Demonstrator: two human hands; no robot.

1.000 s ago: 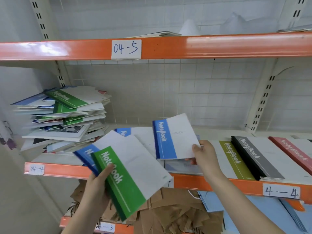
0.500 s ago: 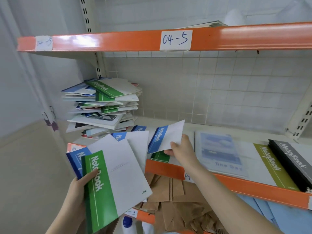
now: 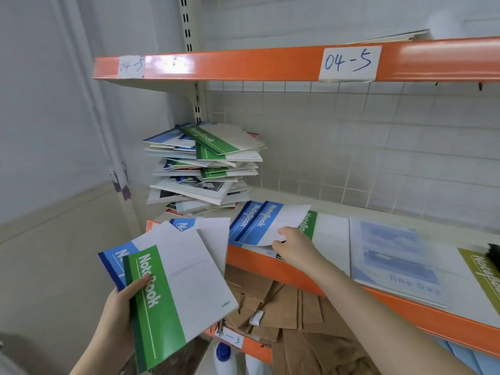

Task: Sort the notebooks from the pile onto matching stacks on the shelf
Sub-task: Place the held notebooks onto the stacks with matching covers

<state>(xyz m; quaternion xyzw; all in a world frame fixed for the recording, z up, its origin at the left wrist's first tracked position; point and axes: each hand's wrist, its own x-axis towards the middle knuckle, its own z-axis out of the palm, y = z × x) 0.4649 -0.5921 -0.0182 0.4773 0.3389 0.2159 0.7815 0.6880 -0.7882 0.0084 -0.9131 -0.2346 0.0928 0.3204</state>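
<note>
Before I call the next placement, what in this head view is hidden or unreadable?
- Green-stack notebook: partly under the blue notebook the right hand holds.
- Left hand's fan: blue covers behind the green notebook, count unclear.
- Olive notebook: cut by right edge.
- Pile: lower covers buried.

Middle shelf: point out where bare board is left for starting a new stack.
Bare shelf board runs along the back by the tiled wall, behind the blue stack, green stack and pale picture notebook. The front edge is crowded, stacks side by side; the messy pile fills the left corner. The right hand is at the blue stack.
</note>
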